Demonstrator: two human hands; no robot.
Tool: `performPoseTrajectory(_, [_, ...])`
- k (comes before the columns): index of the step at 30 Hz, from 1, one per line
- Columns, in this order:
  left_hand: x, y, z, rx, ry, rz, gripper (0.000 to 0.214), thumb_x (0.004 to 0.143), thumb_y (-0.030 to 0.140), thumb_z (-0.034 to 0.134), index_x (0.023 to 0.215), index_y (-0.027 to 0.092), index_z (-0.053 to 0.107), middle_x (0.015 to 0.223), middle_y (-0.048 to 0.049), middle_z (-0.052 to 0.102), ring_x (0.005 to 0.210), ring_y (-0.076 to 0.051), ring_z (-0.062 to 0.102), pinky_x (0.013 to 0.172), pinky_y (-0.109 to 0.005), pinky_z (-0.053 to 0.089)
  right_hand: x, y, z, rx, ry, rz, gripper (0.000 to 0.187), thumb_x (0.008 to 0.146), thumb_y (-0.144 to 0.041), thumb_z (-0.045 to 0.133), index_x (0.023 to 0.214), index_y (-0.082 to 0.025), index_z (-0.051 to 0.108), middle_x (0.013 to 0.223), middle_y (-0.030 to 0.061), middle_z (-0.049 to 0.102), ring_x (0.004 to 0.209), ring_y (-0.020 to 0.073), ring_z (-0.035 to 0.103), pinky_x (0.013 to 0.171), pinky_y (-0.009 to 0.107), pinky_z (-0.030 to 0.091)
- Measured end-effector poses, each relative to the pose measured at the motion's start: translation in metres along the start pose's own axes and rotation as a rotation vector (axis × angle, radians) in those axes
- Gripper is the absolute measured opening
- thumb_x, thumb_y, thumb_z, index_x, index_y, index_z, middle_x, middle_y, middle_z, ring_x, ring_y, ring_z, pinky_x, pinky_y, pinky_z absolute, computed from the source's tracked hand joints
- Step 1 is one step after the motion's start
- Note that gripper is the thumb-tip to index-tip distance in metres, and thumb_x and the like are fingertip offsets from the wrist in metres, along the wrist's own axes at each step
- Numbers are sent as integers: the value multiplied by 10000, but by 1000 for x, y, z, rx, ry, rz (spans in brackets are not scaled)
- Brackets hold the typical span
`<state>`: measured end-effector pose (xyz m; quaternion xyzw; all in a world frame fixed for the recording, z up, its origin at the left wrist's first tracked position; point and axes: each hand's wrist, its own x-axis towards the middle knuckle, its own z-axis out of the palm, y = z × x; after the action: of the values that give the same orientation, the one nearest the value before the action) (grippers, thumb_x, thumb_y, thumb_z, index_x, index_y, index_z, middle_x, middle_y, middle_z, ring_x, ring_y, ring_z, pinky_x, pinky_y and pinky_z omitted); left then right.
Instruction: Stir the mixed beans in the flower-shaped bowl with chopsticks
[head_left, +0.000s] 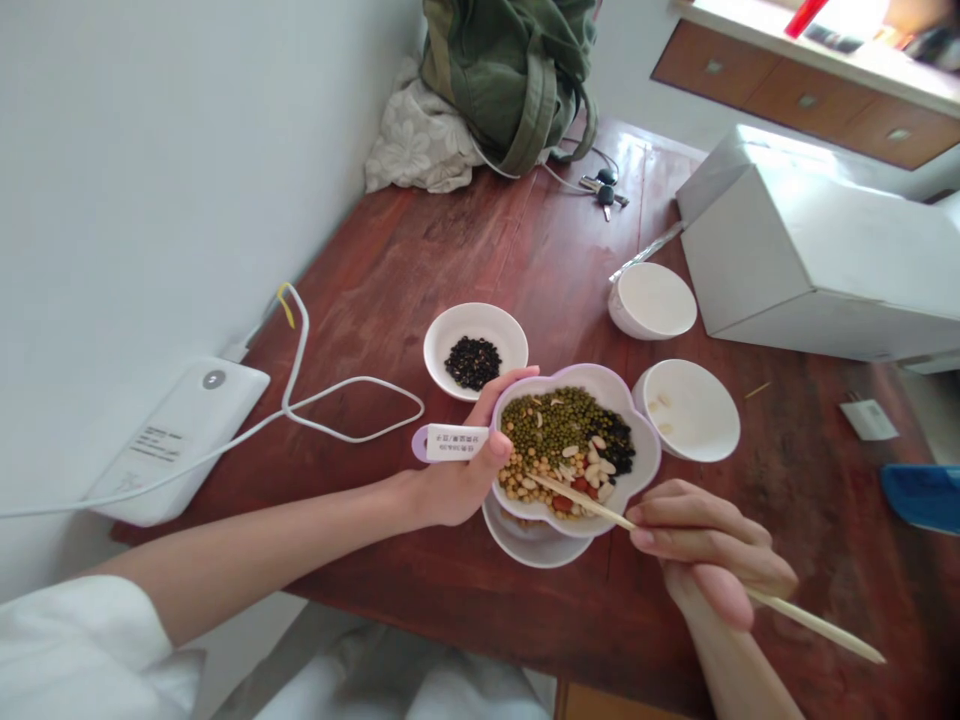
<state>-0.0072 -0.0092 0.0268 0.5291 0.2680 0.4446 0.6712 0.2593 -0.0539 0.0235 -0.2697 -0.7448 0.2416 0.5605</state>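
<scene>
My left hand (454,480) is curled shut round the labelled handle of the lavender bowl (646,452), thumb on the rim. The black bean dish (448,330) is just behind. The bowl sits over a white saucer (525,548), full of mixed beans (555,425). Chopsticks (581,497) tips are in the beans, pinched tight in my right hand (712,560). White bowl (701,395) is just beside.

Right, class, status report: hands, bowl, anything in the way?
Left hand grips mixed-bean bowl. Right hand holds chopsticks, tips in the beans. Small dish sits under bowl.
</scene>
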Motion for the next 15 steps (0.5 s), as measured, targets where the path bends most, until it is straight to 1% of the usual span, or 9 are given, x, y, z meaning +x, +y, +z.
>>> performPoseTrajectory(3, [0, -2, -1, -6, 12, 16, 878, 1022, 789, 482, 1713, 256, 386, 1433, -179, 700, 1391, -379, 641, 1203, -583, 527, 1, -3, 0, 15, -8, 31, 513, 1116, -517, 535, 976, -147, 862, 788, 95, 788, 660, 217, 773, 508, 338, 609])
performPoseTrajectory(5, [0, -3, -1, -6, 23, 16, 884, 1023, 794, 469, 1714, 250, 388, 1416, -182, 708, 1385, -384, 645, 1197, -593, 530, 2, -4, 1, 28, -8, 50, 529, 1115, -522, 534, 951, -140, 862, 777, 99, 782, 660, 218, 773, 513, 337, 607])
performPoseTrajectory(8, [-1, -3, -1, 8, 38, 15, 884, 1025, 801, 445, 1713, 247, 399, 1401, -185, 717, 1393, -392, 643, 1211, -610, 512, 0, -5, 1, 20, 27, 93, 559, 1113, -542, 519, 906, -153, 863, 753, 97, 774, 642, 219, 764, 511, 337, 596])
performPoseTrajectory(11, [-2, -4, -1, 8, 46, 12, 862, 1028, 773, 488, 1709, 252, 407, 1406, -183, 721, 1408, -395, 635, 1217, -612, 505, -1, -6, 2, 15, 71, 153, 577, 1101, -567, 526, 862, -163, 862, 735, 92, 769, 610, 213, 743, 498, 335, 580])
performPoseTrajectory(15, [-4, -6, -2, 8, 60, 17, 841, 1034, 742, 517, 1703, 241, 420, 1419, -182, 718, 1413, -393, 631, 1233, -606, 491, -1, -7, 4, 65, 122, 219, 578, 1086, -578, 547, 826, -163, 855, 727, 85, 765, 598, 207, 734, 495, 334, 583])
